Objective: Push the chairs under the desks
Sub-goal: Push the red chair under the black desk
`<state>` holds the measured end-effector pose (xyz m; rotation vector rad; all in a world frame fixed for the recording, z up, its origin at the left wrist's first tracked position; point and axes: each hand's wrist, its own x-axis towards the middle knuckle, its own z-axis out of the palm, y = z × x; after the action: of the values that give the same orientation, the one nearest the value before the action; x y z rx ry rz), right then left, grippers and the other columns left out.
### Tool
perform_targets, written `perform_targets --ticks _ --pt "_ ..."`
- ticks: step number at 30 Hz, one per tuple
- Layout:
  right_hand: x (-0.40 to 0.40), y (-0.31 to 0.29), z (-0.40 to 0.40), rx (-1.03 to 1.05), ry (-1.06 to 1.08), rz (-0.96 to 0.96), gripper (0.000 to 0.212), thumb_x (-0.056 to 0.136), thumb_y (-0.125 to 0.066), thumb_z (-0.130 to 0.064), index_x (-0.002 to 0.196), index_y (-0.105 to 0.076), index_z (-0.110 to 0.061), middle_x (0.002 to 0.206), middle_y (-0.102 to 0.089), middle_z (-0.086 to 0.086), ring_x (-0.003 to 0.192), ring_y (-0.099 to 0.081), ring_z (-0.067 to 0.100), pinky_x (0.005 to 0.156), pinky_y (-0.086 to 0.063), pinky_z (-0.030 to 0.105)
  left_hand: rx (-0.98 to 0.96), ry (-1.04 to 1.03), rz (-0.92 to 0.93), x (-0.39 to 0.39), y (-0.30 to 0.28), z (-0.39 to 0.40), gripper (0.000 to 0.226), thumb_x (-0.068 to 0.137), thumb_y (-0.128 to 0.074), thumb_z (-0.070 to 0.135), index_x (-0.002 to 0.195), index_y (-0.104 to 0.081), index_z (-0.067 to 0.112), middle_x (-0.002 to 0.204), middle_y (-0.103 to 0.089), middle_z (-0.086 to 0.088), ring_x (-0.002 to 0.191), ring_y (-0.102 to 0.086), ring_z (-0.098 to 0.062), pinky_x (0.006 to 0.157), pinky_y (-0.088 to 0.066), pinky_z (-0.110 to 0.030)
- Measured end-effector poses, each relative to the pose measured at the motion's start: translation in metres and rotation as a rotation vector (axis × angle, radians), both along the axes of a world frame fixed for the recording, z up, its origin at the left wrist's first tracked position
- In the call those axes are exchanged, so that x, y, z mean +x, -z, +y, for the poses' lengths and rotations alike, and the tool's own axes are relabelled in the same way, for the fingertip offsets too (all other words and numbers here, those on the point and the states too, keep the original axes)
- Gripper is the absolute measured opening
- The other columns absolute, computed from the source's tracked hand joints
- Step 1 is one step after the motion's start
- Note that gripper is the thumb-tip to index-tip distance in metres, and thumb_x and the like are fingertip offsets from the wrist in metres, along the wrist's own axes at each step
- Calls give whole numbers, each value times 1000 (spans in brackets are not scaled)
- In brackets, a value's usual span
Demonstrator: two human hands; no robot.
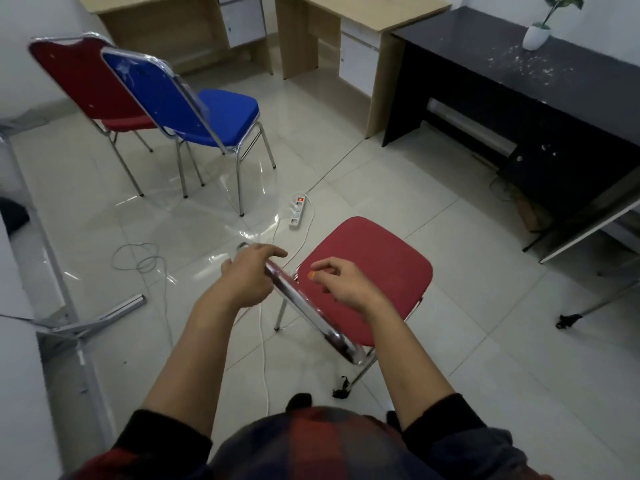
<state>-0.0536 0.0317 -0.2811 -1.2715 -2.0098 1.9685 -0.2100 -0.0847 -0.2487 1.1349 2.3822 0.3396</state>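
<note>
Pale floor tiles (433, 209) carry three chairs and a power strip (298, 210). In the head view, we see the near red chair (367, 271) directly below us, facing the black desk (540, 98). Our left hand (247, 275) rests on the chrome backrest rail (304, 303), fingers loosely extended. Our right hand (341, 282) hovers over the seat, fingers relaxed, holding nothing. Blue chair (194, 109) and far red chair (86, 84) stand well apart, before the wooden desks (360, 15).

black desk (540, 98) cropped right, plant (557, 5) — perhaps leafy — cut off
</note>
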Motion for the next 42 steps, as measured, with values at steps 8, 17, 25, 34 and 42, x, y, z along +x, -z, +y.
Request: perform_targets --ticks 8,17,25,34,42 --pt "-20 16 -48 76 -141 -106 71 85 -73 -48 145 -46 -25 137 -54 -1 119 -56 16 98 -49 36 13 196 145 -5 45 -13 52 80 -73 21 126 -55 39 148 -30 2 147 8 -27 113 -16 -60" --pt "-13 11 -64 333 -28 -223 59 78 -74 -55 128 -62 -25 116 -66 -4 99 -65 15 85 -58 41 -19 260 174 -26 23 -6 41 86 -63 15 119 -65 40 116 -51 8 123 -27 -27 93 -27 -38" --pt "-22 6 -92 618 90 -608 62 75 -54 -81 111 -69 -33 92 -70 -6 85 -66 20 80 -53 35 -61 452 303 -47 28 7 33 83 -69 31 114 -67 39 107 -55 10 115 -34 -27 83 -22 -35" --pt "-44 10 -108 552 201 -786 59 68 -60 -77 106 -72 -33 89 -70 -6 87 -66 22 79 -53 34 -66 825 186 -82 37 22 31 72 -71 42 99 -63 29 92 -50 7 100 -55 -24 85 -44 -39" --pt "-51 6 -92 592 227 -808 52 63 -60 -69 91 -70 -26 74 -65 -8 73 -63 19 70 -56 33 -3 913 152 -96 47 41 37 74 -71 53 104 -66 32 102 -57 5 93 -57 -18 79 -51 -35"
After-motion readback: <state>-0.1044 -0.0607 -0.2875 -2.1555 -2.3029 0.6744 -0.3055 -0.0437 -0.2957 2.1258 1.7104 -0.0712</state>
